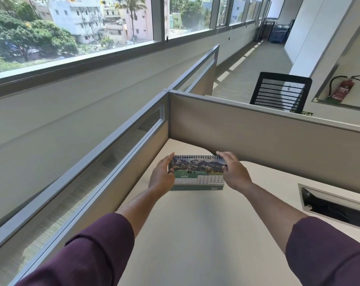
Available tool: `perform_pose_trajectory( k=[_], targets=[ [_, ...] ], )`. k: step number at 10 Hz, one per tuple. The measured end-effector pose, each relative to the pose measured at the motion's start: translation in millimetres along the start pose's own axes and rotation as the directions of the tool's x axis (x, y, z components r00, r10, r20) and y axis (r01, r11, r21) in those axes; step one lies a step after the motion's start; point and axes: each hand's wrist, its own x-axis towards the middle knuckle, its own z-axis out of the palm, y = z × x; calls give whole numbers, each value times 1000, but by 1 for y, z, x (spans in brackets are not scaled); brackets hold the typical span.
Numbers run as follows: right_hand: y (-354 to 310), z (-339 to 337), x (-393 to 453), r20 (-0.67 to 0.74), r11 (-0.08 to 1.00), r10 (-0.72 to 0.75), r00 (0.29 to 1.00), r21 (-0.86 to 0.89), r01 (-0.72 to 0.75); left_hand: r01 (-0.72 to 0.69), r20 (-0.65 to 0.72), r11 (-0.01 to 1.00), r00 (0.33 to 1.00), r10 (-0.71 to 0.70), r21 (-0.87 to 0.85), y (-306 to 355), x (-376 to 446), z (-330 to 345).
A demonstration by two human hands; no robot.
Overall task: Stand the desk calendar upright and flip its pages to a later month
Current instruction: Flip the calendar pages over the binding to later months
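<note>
While my two hands frame it, the desk calendar [197,176] stands upright on the pale desk [195,234], near the far corner where the two grey partitions [257,124] meet. Its spiral binding runs along the top edge, a mountain photograph fills the upper half of the facing page, and the word JUNE shows on a green band below, beside a grid of dates. My left hand [161,178] is at the calendar's left end, fingers extended and held together, the thumb touching the front of the page; whether it actually grips, I cannot tell. My right hand [233,172] is at the right end, fingers curled over the top corner at the binding and thumb on the front, pinching that corner. Both purple sleeves [88,254] are pushed back from my forearms. A cable opening [336,207] is set into the desk towards its right edge. Beyond the partition stand a black mesh chair [280,91] and a red fire extinguisher [342,88] in a wall recess. Windows [71,27] run along the left.
</note>
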Motion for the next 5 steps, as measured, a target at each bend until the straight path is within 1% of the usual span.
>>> perform_pose_trajectory(
  k=[1,2,3,4,5],
  targets=[
    [-2,-1,-1,32,1000,16,999,8,-16,4,21,1000,1000,-5,20,0,0,-1],
    [-6,-6,-6,110,1000,9,994,-7,-9,24,57,999,998,-27,48,6,0,1],
    [-7,-11,-11,106,1000,3,994,-11,-2,-14,68,992,998,5,128,13,0,4],
    [-8,-19,-26,10,999,0,1000,-50,0,-137,63,953,990,124,269,28,-13,4],
    [-6,-22,-33,-48,995,7,999,-98,-11,-268,28,868,959,282,419,33,-22,5]
  ],
)
